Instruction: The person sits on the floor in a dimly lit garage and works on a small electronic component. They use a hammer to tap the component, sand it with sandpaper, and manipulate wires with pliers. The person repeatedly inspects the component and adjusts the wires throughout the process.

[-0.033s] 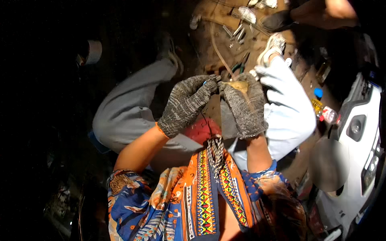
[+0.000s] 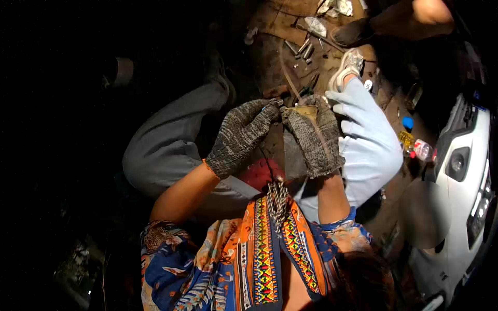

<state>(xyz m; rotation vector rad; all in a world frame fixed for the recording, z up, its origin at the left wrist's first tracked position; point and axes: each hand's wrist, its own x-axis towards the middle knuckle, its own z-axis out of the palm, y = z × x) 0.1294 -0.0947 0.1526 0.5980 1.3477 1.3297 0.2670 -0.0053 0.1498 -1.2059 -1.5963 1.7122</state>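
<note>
My left hand (image 2: pixel 241 133), in a grey knitted glove with an orange cuff edge, has its fingers pinched together on a small metal piece (image 2: pixel 280 102). A bit of blue shows at those fingertips. Close beside it, my right hand (image 2: pixel 314 140), gloved the same way, is closed around a brass-coloured piece (image 2: pixel 306 110) with a flat upper face. The fingertips of both hands nearly meet, and I cannot tell whether the two pieces touch. A thin tan hose or strip (image 2: pixel 290 78) runs from the ground toward my right hand. Below the hands lies something red (image 2: pixel 263 173).
Several short metal cylinders (image 2: pixel 307 50) and a crumpled clear wrapper (image 2: pixel 316 26) lie on the ground ahead. Another person's foot in a dark shoe (image 2: pixel 353 32) is beyond. Bottles (image 2: pixel 423 150) stand beside a white vehicle bumper (image 2: pixel 459 176) at right. The left side is dark.
The view has shifted slightly and the light on the ground has dimmed. Both hands keep nearly the same place and grip, while the brass-coloured piece has turned a little in my right hand.
</note>
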